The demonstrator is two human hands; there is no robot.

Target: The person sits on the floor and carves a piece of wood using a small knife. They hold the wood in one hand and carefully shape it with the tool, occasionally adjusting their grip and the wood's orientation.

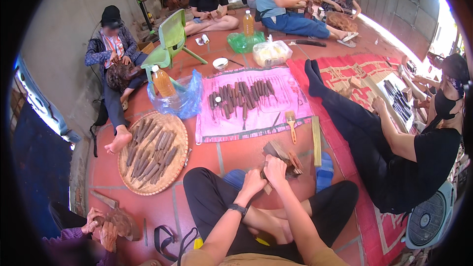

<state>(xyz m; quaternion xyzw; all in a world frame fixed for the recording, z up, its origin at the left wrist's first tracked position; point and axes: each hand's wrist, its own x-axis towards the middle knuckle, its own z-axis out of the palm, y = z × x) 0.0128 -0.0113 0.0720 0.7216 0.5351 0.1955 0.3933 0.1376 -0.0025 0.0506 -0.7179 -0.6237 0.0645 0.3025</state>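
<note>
Nearest the camera, two bare forearms (222, 231), the left one wearing a black wristband (237, 210), are extending from the lower edge toward the left hand (253, 182) and the right hand (275, 169). The hands are pressing close together, their backs facing up; with the fingers mostly hidden, how tightly they are curling and on what cannot be told. Red tiled floor (241, 152) is spreading all around. A red and beige patterned mat (298, 73) is covering its right side. A printed pink cloth (212, 124) is lying beside the mat's left edge. Off the cloth's near left corner, a round tan woven tray (181, 143) is sitting on the floor. A dark brown angular wooden piece (278, 151) is showing just beyond the hands, near the cloth's near edge. A flat yellowish wooden strip (316, 140) is lying by the near right corner. A wooden-handled paintbrush (292, 127) is crossing the near edge. Brown stick-shaped wooden pieces (170, 155) are filling the tray, and slim dark-handled tools (245, 112) are lining the cloth's middle.
</note>
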